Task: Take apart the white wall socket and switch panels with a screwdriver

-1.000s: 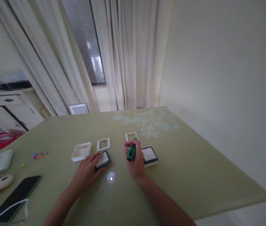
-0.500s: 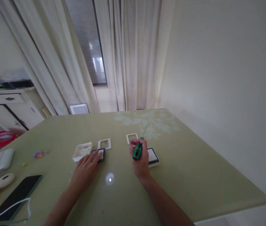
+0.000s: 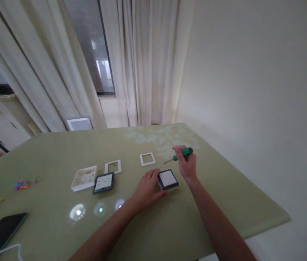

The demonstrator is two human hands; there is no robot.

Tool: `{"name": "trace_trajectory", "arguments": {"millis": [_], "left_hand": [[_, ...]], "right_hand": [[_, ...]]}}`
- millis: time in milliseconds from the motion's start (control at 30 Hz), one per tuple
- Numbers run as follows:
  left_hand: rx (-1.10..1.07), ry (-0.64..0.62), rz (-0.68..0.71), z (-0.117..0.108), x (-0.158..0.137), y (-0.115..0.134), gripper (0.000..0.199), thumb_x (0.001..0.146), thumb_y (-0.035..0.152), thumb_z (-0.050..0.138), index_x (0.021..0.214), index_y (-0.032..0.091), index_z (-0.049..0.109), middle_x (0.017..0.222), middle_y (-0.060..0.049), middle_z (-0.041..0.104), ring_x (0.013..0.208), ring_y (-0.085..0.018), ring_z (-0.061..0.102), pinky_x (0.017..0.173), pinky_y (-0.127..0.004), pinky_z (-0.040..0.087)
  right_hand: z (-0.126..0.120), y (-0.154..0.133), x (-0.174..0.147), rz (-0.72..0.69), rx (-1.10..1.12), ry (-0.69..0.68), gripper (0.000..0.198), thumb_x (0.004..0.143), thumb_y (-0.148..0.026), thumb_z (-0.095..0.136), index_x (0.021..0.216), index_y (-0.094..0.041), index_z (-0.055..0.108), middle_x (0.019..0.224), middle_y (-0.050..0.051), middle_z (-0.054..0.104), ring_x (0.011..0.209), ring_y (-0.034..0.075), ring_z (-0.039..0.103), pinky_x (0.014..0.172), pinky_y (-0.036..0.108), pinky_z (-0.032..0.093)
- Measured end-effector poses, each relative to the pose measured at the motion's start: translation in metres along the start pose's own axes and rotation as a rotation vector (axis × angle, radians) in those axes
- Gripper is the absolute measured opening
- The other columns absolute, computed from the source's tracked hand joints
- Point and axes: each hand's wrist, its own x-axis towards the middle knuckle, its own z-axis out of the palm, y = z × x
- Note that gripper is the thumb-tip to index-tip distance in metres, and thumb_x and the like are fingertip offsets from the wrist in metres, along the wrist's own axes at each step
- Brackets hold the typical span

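My right hand is closed around the green handle of a screwdriver, whose thin shaft points left and down over the table. With its fingers and thumb, my left hand grips the left side of a wall switch, a white square panel with a dark border seated in a white box. Left of it lies a wall socket module with small holes in its white face. The socket leans against an open white back box. Two white cover frames lie behind, one near the socket and one near the switch.
A black phone with a white cable lies at the front left of the green-covered table. Small colourful pieces sit farther back. The table's right edge runs along the wall.
My left hand has left the socket module and moved right onto the wall switch. My right hand has lifted away from the switch to the right, turning the screwdriver's tip down and left. The view has shifted right.
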Motion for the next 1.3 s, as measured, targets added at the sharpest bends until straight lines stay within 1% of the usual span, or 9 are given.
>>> {"name": "trace_trajectory", "arguments": {"millis": [100, 200, 333, 433, 567, 667, 1033, 1167, 1300], "left_hand": [[-0.073, -0.077, 0.038, -0.012, 0.008, -0.010, 0.082, 0.085, 0.040, 0.089, 0.155, 0.016, 0.052, 0.153, -0.022, 0.062, 0.144, -0.038, 0.059, 0.124, -0.057, 0.046], [-0.142, -0.204, 0.103, -0.044, -0.012, -0.027, 0.086, 0.073, 0.033, 0.096, 0.150, 0.022, 0.058, 0.148, -0.013, 0.067, 0.138, -0.032, 0.064, 0.122, -0.046, 0.051], [-0.156, -0.254, 0.072, -0.071, -0.055, -0.036, 0.101, 0.076, 0.042, 0.095, 0.163, 0.024, 0.046, 0.161, -0.016, 0.056, 0.149, -0.038, 0.054, 0.127, -0.056, 0.045], [-0.101, -0.144, 0.033, -0.058, -0.074, -0.026, 0.088, 0.092, 0.054, 0.082, 0.166, 0.028, 0.043, 0.167, -0.016, 0.050, 0.153, -0.039, 0.048, 0.127, -0.061, 0.042], [0.055, 0.016, -0.004, -0.036, -0.080, -0.018, 0.066, 0.094, 0.059, 0.078, 0.150, 0.028, 0.062, 0.144, -0.015, 0.065, 0.134, -0.040, 0.060, 0.115, -0.064, 0.052], [0.086, 0.086, -0.021, -0.035, -0.083, -0.026, 0.061, 0.098, 0.057, 0.075, 0.151, 0.030, 0.062, 0.147, -0.014, 0.065, 0.132, -0.039, 0.062, 0.113, -0.062, 0.055], [0.037, 0.073, -0.015, -0.039, -0.090, -0.035, 0.060, 0.103, 0.053, 0.070, 0.158, 0.032, 0.057, 0.151, -0.012, 0.064, 0.136, -0.035, 0.062, 0.116, -0.055, 0.056], [0.051, 0.087, 0.002, -0.041, -0.091, -0.032, 0.060, 0.103, 0.051, 0.069, 0.158, 0.030, 0.056, 0.150, -0.012, 0.065, 0.135, -0.034, 0.062, 0.116, -0.053, 0.055], [0.094, 0.094, 0.063, -0.040, -0.090, -0.027, 0.061, 0.103, 0.042, 0.066, 0.161, 0.030, 0.050, 0.152, -0.012, 0.064, 0.137, -0.034, 0.060, 0.117, -0.053, 0.052]], "right_hand": [[-0.007, 0.019, -0.007, 0.050, 0.041, 0.118, 0.052, 0.088, -0.073, 0.075, 0.084, -0.021, 0.066, 0.056, -0.005, 0.060, 0.046, 0.012, 0.052, 0.044, 0.022, 0.040], [-0.010, 0.030, -0.008, 0.114, 0.099, 0.178, 0.051, 0.086, -0.072, 0.077, 0.088, -0.024, 0.058, 0.051, -0.008, 0.056, 0.041, 0.011, 0.047, 0.039, 0.021, 0.034], [-0.004, 0.033, -0.010, 0.176, 0.166, 0.137, 0.051, 0.083, -0.068, 0.083, 0.082, -0.023, 0.059, 0.051, -0.009, 0.051, 0.042, 0.009, 0.042, 0.039, 0.020, 0.031], [0.005, 0.028, -0.022, 0.193, 0.197, 0.096, 0.052, 0.081, -0.065, 0.087, 0.072, -0.022, 0.058, 0.054, -0.008, 0.047, 0.046, 0.008, 0.040, 0.042, 0.019, 0.033], [0.012, 0.014, -0.042, 0.189, 0.218, 0.062, 0.056, 0.084, -0.069, 0.082, 0.067, -0.022, 0.055, 0.058, -0.006, 0.048, 0.050, 0.009, 0.041, 0.042, 0.020, 0.035], [0.013, 0.006, -0.048, 0.186, 0.222, 0.027, 0.056, 0.085, -0.070, 0.081, 0.068, -0.023, 0.056, 0.059, -0.005, 0.050, 0.051, 0.010, 0.044, 0.041, 0.020, 0.037], [0.021, -0.005, -0.063, 0.211, 0.176, -0.242, 0.050, 0.091, -0.063, 0.077, 0.069, -0.021, 0.060, 0.059, -0.005, 0.051, 0.042, 0.006, 0.035, 0.035, 0.019, 0.033], [0.014, -0.013, -0.063, 0.146, 0.152, -0.329, 0.042, 0.095, -0.054, 0.075, 0.071, -0.022, 0.062, 0.064, -0.004, 0.054, 0.048, 0.009, 0.045, 0.042, 0.020, 0.042], [0.011, -0.019, -0.062, 0.051, 0.123, -0.372, 0.020, 0.091, -0.036, 0.080, 0.103, -0.026, 0.068, 0.076, -0.003, 0.060, 0.064, 0.014, 0.059, 0.055, 0.023, 0.052]]}}
